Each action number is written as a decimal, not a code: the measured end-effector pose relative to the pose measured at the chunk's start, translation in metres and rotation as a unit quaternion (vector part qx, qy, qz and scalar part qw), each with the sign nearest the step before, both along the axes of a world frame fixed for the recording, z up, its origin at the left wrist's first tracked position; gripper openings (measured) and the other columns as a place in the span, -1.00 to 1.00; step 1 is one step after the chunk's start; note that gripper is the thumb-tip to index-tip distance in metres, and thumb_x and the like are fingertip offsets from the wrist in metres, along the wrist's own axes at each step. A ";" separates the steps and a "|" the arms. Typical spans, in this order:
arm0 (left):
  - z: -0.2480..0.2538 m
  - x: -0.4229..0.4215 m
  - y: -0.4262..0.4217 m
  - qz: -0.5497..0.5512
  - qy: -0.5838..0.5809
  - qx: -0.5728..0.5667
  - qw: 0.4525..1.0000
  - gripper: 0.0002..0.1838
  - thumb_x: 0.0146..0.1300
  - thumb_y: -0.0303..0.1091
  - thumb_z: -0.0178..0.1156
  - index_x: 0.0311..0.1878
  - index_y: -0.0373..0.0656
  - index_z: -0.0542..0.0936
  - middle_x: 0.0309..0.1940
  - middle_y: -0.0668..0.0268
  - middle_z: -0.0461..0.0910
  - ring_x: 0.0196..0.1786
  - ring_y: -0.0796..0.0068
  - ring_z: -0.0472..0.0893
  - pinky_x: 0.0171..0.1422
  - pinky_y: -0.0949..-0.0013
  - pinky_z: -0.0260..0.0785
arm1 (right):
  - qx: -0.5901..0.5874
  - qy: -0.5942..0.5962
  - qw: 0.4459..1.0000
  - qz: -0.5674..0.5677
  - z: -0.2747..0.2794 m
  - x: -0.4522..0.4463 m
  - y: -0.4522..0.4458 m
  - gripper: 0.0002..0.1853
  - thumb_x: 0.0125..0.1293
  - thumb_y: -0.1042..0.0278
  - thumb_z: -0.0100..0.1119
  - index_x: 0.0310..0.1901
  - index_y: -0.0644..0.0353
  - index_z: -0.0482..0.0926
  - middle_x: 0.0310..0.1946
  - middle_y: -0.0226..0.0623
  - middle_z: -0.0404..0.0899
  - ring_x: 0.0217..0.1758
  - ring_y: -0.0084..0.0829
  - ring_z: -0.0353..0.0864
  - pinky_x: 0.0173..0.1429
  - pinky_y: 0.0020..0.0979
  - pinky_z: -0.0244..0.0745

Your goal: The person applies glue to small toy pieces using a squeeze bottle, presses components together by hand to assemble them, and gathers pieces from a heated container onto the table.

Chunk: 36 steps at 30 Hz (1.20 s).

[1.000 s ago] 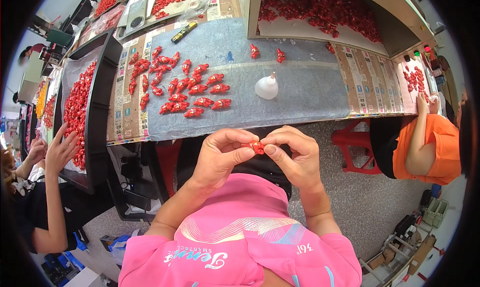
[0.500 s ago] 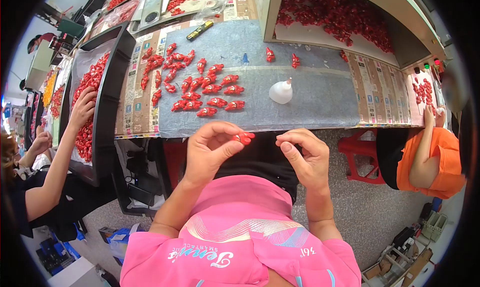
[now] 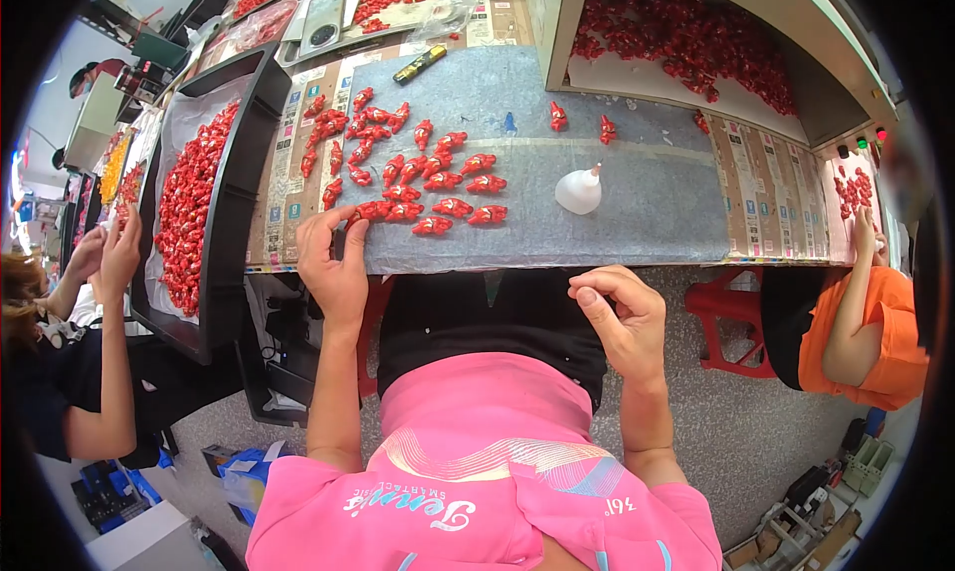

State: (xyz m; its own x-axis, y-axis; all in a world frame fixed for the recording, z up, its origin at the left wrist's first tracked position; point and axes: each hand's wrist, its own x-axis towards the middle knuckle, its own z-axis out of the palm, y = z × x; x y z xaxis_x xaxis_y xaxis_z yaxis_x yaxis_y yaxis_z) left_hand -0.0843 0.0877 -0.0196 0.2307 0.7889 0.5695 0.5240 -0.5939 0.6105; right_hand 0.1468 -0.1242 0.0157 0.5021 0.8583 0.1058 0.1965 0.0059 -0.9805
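My left hand (image 3: pixel 333 265) reaches to the front left of the grey-blue mat (image 3: pixel 637 228). Its thumb and forefinger pinch a small red figurine (image 3: pixel 370 211) at the left end of a row; the fingertips partly cover it. Several more red figurines (image 3: pixel 453 207) with pale markings lie in loose rows on the mat. My right hand (image 3: pixel 625 317) is in front of the table edge, thumb and forefinger pressed together; whatever may be between them is too small to make out. A white squeeze bottle (image 3: pixel 579 191) with a thin nozzle stands upright on the mat beyond it.
A black tray (image 3: pixel 224 208) full of red pieces stands at the left, with a co-worker's hands (image 3: pixel 111 253) beside it. An open box (image 3: pixel 597 74) of red pieces is at the back right. A yellow-black tube (image 3: pixel 420 65) and a phone (image 3: pixel 323 19) lie farther back. An orange-clad co-worker (image 3: pixel 860 322) sits right.
My left hand has moved left and forward, from holding a red figurine before my body to the row on the mat. My right hand stays pinched. The left co-worker's hand has left the tray.
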 end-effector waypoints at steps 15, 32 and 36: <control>-0.006 0.008 0.006 0.042 0.030 0.021 0.998 -0.84 0.19 -0.46 0.27 -0.16 -0.26 0.61 -0.19 0.17 0.61 -0.10 0.24 0.57 0.01 0.27 0.39 | 0.031 -0.156 0.984 -0.075 0.009 0.048 0.012 -0.89 0.21 0.50 0.25 -0.24 0.29 0.66 -0.32 -0.23 0.65 -0.27 -0.44 0.63 -0.18 -0.47 0.50; 0.025 0.033 -0.064 -0.094 0.003 0.034 0.995 -0.83 0.14 -0.65 0.23 -0.19 -0.25 0.58 -0.12 0.18 0.55 -0.04 0.30 0.54 0.02 0.36 0.40 | -0.065 -0.359 0.931 -0.027 0.002 0.179 0.147 -0.82 0.16 0.38 0.23 -0.24 0.26 0.66 -0.20 -0.09 0.63 -0.18 -0.19 0.63 -0.06 -0.25 0.51; 0.021 0.037 -0.068 -0.151 -0.040 -0.028 0.987 -0.87 0.17 -0.64 0.23 -0.21 -0.26 0.58 -0.15 0.20 0.54 -0.11 0.40 0.53 -0.11 0.48 0.40 | -0.189 -0.294 0.937 0.026 0.024 0.149 0.129 -0.75 0.11 0.28 0.30 -0.21 0.23 0.65 -0.21 -0.13 0.64 -0.16 -0.19 0.63 -0.08 -0.26 0.50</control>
